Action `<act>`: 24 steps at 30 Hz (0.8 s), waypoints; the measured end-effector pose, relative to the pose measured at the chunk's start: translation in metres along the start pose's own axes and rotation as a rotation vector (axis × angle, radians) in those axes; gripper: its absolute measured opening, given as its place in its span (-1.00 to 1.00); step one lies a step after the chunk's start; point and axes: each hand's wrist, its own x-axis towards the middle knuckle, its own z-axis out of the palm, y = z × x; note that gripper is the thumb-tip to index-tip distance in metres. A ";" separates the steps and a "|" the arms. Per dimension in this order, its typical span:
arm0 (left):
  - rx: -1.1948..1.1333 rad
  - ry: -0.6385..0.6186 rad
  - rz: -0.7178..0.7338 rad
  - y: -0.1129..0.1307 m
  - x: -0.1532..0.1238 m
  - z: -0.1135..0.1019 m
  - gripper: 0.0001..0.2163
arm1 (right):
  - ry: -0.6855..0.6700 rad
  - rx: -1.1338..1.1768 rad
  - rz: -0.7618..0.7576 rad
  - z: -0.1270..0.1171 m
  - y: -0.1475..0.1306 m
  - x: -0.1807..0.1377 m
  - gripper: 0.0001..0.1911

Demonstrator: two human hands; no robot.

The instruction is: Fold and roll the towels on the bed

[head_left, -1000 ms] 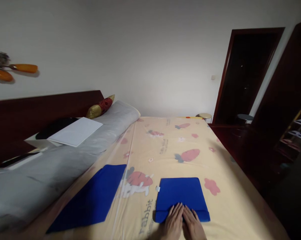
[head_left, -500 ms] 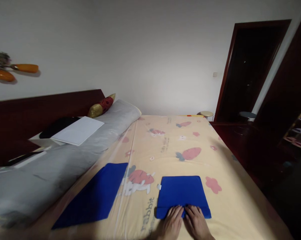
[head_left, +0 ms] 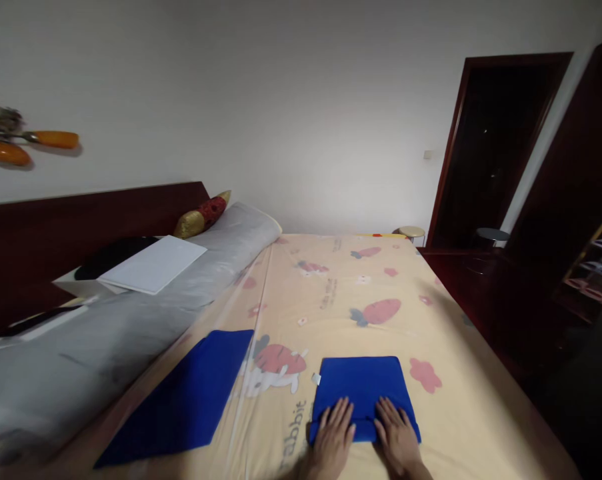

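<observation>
A folded blue cloth (head_left: 363,380) with a small white tag (head_left: 316,379) lies on the bed near me, its near edge turned up in a narrow strip. My left hand (head_left: 335,430) rests flat on the left part of that strip, fingers stretched forward. On the right part lies my right hand (head_left: 397,430), palm down with the fingers extended. Between the two hands some of the strip shows. To the left, apart from both hands, a second blue cloth (head_left: 185,400) is spread on the sheet.
The bed has a yellow sheet (head_left: 291,293) printed with carrots and rabbits. A long grey pillow (head_left: 145,333) runs along the headboard (head_left: 95,207), with a white flat board (head_left: 153,263) on it. Past the bed stand two stools (head_left: 411,232) and a shoe rack (head_left: 598,267).
My hands have moved apart sideways and slightly forward on the folded cloth, their fingers now flat rather than bent at the strip. The view has shifted slightly.
</observation>
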 end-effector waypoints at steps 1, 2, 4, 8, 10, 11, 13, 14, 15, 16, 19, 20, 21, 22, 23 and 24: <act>0.018 -0.011 -0.067 -0.009 -0.004 0.001 -0.51 | 0.052 -0.039 0.063 0.000 0.011 -0.001 -0.46; 0.031 -0.027 -0.126 -0.017 -0.007 0.001 -0.52 | 0.094 -0.075 0.107 0.000 0.021 -0.003 -0.45; 0.041 -0.045 -0.201 -0.025 -0.009 0.004 -0.52 | 0.139 -0.117 0.142 0.000 0.031 -0.004 -0.44; 0.006 0.006 -0.114 -0.001 0.015 0.015 -0.49 | 0.039 -0.035 -0.022 0.001 0.005 0.012 -0.46; -0.036 -0.006 -0.044 0.012 0.029 0.021 -0.50 | -0.065 0.017 -0.133 0.000 -0.011 0.023 -0.47; -0.049 -0.024 -0.049 0.015 0.033 0.023 -0.52 | -0.086 0.019 -0.128 0.000 -0.014 0.027 -0.46; -0.047 -0.058 -0.145 0.010 0.034 0.025 -0.55 | -0.037 -0.024 0.010 0.000 -0.008 0.031 -0.42; -0.031 -0.063 -0.217 0.004 0.032 0.025 -0.55 | 0.014 -0.057 0.103 0.000 0.000 0.031 -0.40; -0.010 -0.064 -0.290 -0.003 0.028 0.024 -0.54 | 0.063 -0.090 0.181 0.001 0.009 0.030 -0.38; 0.011 -0.065 -0.349 -0.008 0.025 0.024 -0.53 | 0.102 -0.121 0.236 0.002 0.016 0.029 -0.37; 0.041 -0.070 -0.419 -0.011 0.024 0.025 -0.52 | 0.147 -0.147 0.253 0.005 0.022 0.030 -0.38; 0.027 -0.075 -0.397 -0.008 0.028 0.027 -0.52 | 0.137 -0.123 0.209 0.006 0.018 0.032 -0.40; -0.002 -0.082 -0.350 -0.003 0.033 0.029 -0.52 | 0.109 -0.084 0.140 0.007 0.011 0.036 -0.42; -0.042 -0.092 -0.286 0.002 0.039 0.031 -0.51 | 0.067 -0.037 0.054 0.008 0.004 0.040 -0.44; -0.084 -0.107 -0.220 0.006 0.046 0.033 -0.49 | 0.015 0.007 -0.032 0.009 -0.003 0.045 -0.45; -0.122 -0.125 -0.163 0.007 0.051 0.034 -0.48 | -0.031 0.036 -0.096 0.010 -0.007 0.050 -0.46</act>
